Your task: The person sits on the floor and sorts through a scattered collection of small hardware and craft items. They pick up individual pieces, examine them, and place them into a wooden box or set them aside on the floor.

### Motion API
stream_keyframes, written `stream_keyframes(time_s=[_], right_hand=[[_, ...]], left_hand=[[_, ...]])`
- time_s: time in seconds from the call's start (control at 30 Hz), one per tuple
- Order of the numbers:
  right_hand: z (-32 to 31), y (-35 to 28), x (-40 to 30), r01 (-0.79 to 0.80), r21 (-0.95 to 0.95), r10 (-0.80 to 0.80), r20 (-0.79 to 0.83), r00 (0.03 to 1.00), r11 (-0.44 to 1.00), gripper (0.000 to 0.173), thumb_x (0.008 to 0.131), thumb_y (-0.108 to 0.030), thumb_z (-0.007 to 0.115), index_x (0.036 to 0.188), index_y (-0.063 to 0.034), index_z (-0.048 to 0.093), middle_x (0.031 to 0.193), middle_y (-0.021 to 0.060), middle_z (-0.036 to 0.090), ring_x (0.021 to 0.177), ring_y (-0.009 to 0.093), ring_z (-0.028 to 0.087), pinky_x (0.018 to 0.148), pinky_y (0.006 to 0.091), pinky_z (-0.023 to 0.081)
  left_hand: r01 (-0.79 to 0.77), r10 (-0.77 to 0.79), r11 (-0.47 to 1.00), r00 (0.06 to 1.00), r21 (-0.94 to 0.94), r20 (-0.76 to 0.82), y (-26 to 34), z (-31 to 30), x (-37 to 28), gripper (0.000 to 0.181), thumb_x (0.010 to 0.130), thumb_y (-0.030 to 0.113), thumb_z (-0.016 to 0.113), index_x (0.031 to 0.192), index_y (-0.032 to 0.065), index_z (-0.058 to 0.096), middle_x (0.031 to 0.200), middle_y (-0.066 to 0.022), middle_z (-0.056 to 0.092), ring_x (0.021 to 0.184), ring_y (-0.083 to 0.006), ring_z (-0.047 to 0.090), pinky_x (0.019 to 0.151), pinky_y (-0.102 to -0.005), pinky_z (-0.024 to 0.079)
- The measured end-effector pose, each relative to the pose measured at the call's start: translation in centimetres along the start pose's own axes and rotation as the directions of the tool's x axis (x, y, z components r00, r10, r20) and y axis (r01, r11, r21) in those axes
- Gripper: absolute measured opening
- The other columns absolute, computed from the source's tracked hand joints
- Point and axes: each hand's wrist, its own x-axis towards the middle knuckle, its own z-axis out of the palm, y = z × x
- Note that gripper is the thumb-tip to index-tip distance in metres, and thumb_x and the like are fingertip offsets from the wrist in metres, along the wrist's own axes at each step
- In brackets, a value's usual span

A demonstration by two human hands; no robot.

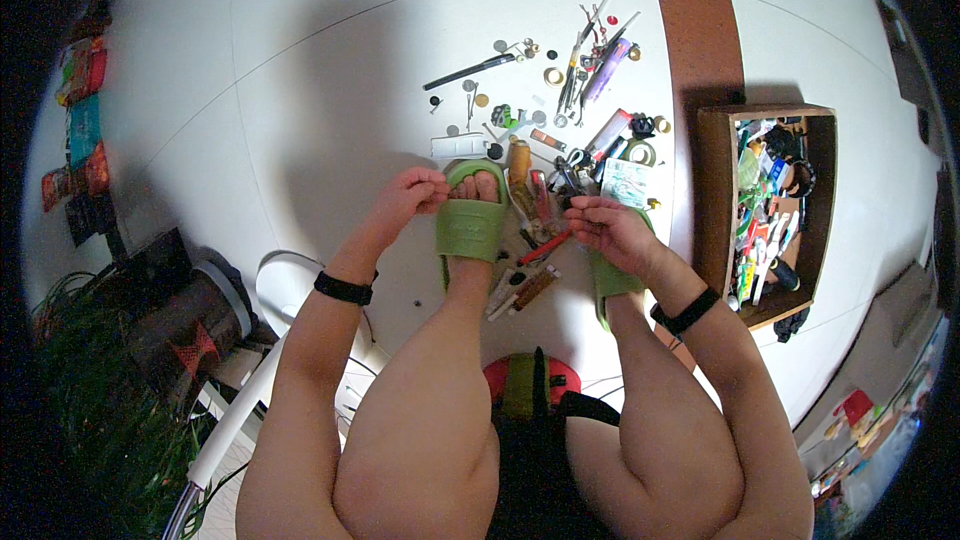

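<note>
My left hand (416, 195) is beside the green slide sandal (470, 229) on my left foot, its fingers bent and thumb close to them. My right hand (609, 229) hangs over the other green slide sandal (616, 283), fingertips near a red pen-like stick (545, 248). Whether either hand pinches something small is too unclear to tell. Between and beyond my feet lie small items: an orange-brown cylinder (519, 161), a tape roll (641, 152), a drawn-on paper (626, 181), a white case (459, 145), a black pen (469, 72) and a purple tube (608, 69).
To the right, a wooden drawer (817, 240) full of mixed small items stands by a brown floor strip (697, 22). A round white lamp head (289, 289) on a white arm (236, 420) is left of my legs. Coins, hairpins and brushes (574, 75) are scattered further out.
</note>
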Motion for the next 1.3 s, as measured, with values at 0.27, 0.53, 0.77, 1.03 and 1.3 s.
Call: stream_keyframes(time_s=[0.27, 0.53, 0.77, 1.03, 1.3], right_hand=[[0.0, 0.2, 0.0, 0.011, 0.030, -0.010, -0.011, 1.000, 0.999, 0.023, 0.093, -0.007, 0.049, 0.114, -0.0025, 0.057, 0.104, 0.0096, 0.066, 0.087, 0.018, 0.065, 0.078, 0.0297, 0.054], [0.0, 0.2, 0.3, 0.003, 0.025, -0.003, -0.005, 1.000, 1.000, 0.023, 0.094, -0.007, 0.047, 0.114, -0.0017, 0.056, 0.103, 0.0102, 0.065, 0.089, 0.018, 0.064, 0.081, 0.0303, 0.054], [-0.2, 0.1, 0.4, -0.008, 0.026, 0.008, -0.004, 1.000, 1.000, 0.023, 0.095, -0.007, 0.046, 0.116, -0.0010, 0.056, 0.102, 0.0100, 0.066, 0.085, 0.017, 0.065, 0.077, 0.0282, 0.056], [-0.1, 0.1, 0.2, 0.002, 0.014, -0.002, 0.004, 1.000, 1.000, 0.024, 0.095, -0.006, 0.046, 0.116, -0.0009, 0.056, 0.103, 0.0104, 0.066, 0.086, 0.017, 0.066, 0.077, 0.0281, 0.056], [0.1, 0.3, 0.1, -0.002, 0.023, 0.003, -0.040, 0.999, 1.000, 0.024, 0.094, -0.008, 0.048, 0.116, -0.0024, 0.056, 0.105, 0.0096, 0.064, 0.089, 0.017, 0.063, 0.081, 0.0301, 0.053]], left_hand=[[-0.039, 0.137, 0.539, 0.990, 0.842, -0.042, 2.3, -1.0, -1.8, 0.016, 0.084, 0.012, 0.059, 0.097, 0.0052, 0.064, 0.088, -0.0116, 0.066, 0.078, -0.0292, 0.063, 0.072, -0.0385, 0.051], [-0.267, 0.599, 0.342, 0.801, 0.901, 0.009, 6.1, 4.3, 1.7, 0.026, 0.076, 0.005, 0.066, 0.101, 0.0062, 0.063, 0.103, -0.0120, 0.060, 0.097, -0.0343, 0.058, 0.084, -0.0417, 0.048], [-0.352, 0.568, 0.505, 0.823, 0.788, 0.003, 4.1, 2.6, 3.1, 0.028, 0.079, 0.006, 0.063, 0.107, 0.0054, 0.059, 0.099, -0.0126, 0.059, 0.093, -0.0310, 0.059, 0.081, -0.0395, 0.049], [-0.296, 0.570, 0.494, 0.820, 0.818, -0.047, 3.7, 2.3, 3.5, 0.026, 0.083, 0.012, 0.061, 0.108, 0.0076, 0.059, 0.099, -0.0103, 0.059, 0.091, -0.0303, 0.059, 0.078, -0.0411, 0.049], [0.041, 0.214, 0.446, 0.965, 0.894, -0.151, 3.3, -1.6, 2.4, 0.015, 0.077, 0.016, 0.065, 0.090, 0.0080, 0.064, 0.088, -0.0121, 0.062, 0.087, -0.0312, 0.061, 0.074, -0.0419, 0.049]])
